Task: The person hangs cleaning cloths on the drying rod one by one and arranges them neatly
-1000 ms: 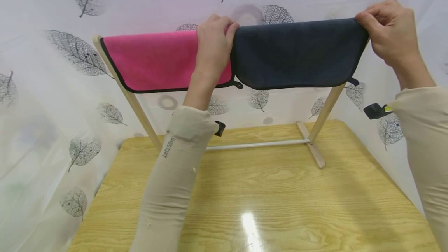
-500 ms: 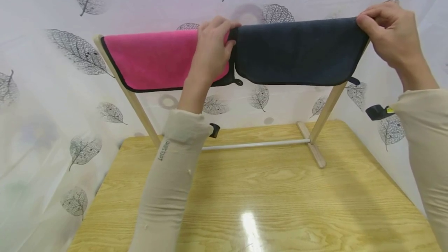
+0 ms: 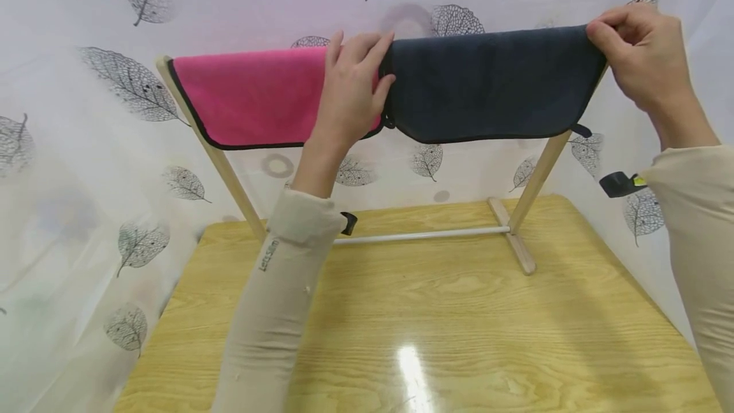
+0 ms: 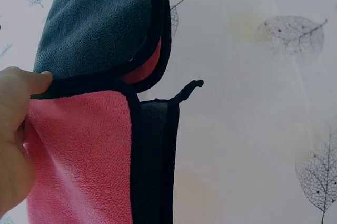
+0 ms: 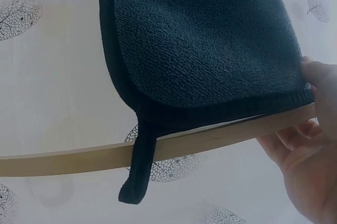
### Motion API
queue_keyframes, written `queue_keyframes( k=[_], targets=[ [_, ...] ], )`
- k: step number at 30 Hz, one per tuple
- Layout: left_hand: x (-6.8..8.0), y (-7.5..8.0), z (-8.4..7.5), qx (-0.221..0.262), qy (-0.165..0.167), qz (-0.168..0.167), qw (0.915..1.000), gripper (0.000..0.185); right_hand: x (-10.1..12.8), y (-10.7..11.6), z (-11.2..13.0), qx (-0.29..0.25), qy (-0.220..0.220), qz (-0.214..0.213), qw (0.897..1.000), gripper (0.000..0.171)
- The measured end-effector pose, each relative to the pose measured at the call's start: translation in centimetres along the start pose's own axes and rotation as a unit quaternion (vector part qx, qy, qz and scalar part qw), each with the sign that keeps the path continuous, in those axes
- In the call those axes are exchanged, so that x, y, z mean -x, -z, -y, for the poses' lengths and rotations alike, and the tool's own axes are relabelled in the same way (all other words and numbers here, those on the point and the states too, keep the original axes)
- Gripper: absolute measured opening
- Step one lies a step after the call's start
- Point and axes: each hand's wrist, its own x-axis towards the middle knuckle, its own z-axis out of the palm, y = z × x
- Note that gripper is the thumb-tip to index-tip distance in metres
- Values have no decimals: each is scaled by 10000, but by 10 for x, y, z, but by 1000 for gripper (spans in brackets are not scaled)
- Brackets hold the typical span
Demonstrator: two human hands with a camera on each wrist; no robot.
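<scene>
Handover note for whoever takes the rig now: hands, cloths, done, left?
Left hand: fingers straight, resting at the inner edge of the dark grey cloth, where it meets the pink cloth.
Right hand: grip pinches the grey cloth's far corner at the rack end.
Both cloths hang side by side over the rack's top bar, on the wooden table.
Done: both cloths draped.
Left: probably release the right corner and check the edges where the cloths meet.

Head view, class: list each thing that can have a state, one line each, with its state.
Dark grey cloth: draped over the rack's top bar.
Pink cloth: draped beside it.
Left hand: fingers straight, resting where the cloths meet.
Right hand: pinching the grey cloth's corner.
Wooden rack: upright on the table.
</scene>
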Motion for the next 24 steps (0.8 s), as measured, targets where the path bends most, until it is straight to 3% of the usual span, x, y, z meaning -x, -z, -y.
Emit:
queue_keyframes(
  k=[9,15,24],
  targets=[
    [4,8,0,-420,26,503,9978,66,1,-4,-1,-118,-25,-60,9999,19],
    [13,19,0,-602,283,900,9937,71,1,-5,4,353,-109,149,9992,35],
    [43,40,16,-726,416,545,9950,77,13,0,16,1062,-896,931,9859,70]
  ],
)
